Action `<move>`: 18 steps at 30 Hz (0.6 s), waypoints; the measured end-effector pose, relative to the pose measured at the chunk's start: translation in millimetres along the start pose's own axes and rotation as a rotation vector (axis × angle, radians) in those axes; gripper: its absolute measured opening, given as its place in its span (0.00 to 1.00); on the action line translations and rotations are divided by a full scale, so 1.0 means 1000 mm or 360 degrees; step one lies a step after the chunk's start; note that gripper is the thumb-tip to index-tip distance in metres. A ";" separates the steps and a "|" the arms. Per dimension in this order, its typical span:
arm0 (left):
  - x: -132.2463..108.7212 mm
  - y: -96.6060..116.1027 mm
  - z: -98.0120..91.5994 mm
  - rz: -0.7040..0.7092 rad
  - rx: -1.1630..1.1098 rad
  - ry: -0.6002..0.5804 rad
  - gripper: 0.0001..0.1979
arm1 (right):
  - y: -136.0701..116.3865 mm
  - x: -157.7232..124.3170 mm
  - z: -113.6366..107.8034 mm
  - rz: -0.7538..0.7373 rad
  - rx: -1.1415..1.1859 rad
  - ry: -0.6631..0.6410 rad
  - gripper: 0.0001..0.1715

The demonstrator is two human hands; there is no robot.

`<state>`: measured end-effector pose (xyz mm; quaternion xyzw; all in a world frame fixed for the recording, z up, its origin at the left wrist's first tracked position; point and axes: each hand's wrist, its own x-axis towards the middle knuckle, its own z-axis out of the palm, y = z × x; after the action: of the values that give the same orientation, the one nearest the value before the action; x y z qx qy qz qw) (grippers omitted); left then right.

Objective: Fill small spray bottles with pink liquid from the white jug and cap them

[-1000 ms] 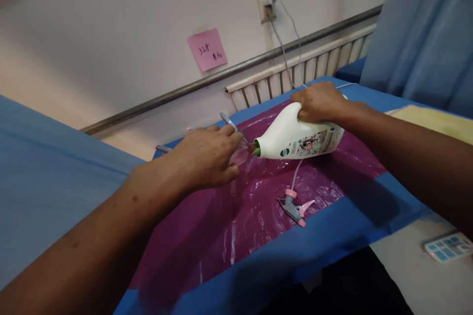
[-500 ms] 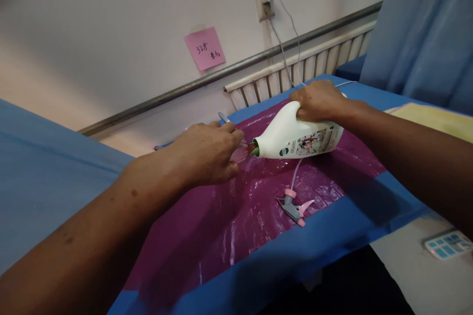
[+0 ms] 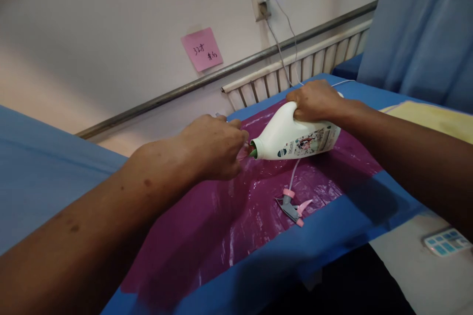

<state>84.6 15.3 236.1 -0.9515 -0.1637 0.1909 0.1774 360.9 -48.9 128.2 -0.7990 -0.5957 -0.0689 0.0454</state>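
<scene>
The right hand [image 3: 317,101] is closed around the handle of a white plastic jug [image 3: 291,134], which tilts below it, mouth toward the left hand [image 3: 213,146]. That left hand is curled; I cannot tell whether it grips the pink translucent piece [image 3: 243,151] at its fingertips. Below the right hand, a grey-and-pink spray trigger [image 3: 290,208] lies on purple plastic sheeting [image 3: 254,226].

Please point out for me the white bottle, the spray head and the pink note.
White bottle [image 3: 291,133], head view: middle of its side.
Spray head [image 3: 289,208], head view: grey body.
Pink note [image 3: 202,51], head view: paper's middle.
</scene>
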 end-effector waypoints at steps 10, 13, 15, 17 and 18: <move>0.009 0.004 -0.008 0.0043 0.0066 -0.0025 0.16 | 0.005 0.002 0.004 -0.0027 0.0029 0.0022 0.21; 0.009 0.002 -0.007 0.0075 -0.0074 0.0044 0.15 | 0.005 0.000 0.003 -0.0025 0.0026 0.0043 0.19; 0.009 0.002 -0.009 0.0073 -0.0123 0.0044 0.14 | 0.005 -0.001 0.003 -0.0010 0.0029 0.0050 0.18; 0.008 0.003 -0.011 0.0064 -0.0061 0.0016 0.13 | 0.005 -0.002 0.002 0.0000 0.0038 0.0042 0.17; 0.007 0.004 -0.012 0.0060 -0.0011 0.0000 0.14 | 0.006 -0.003 0.001 0.0006 0.0042 0.0038 0.17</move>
<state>96.6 11.4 243.2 -0.9550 -0.1466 0.1937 0.1704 365.8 -52.8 126.5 -0.7985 -0.5945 -0.0706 0.0632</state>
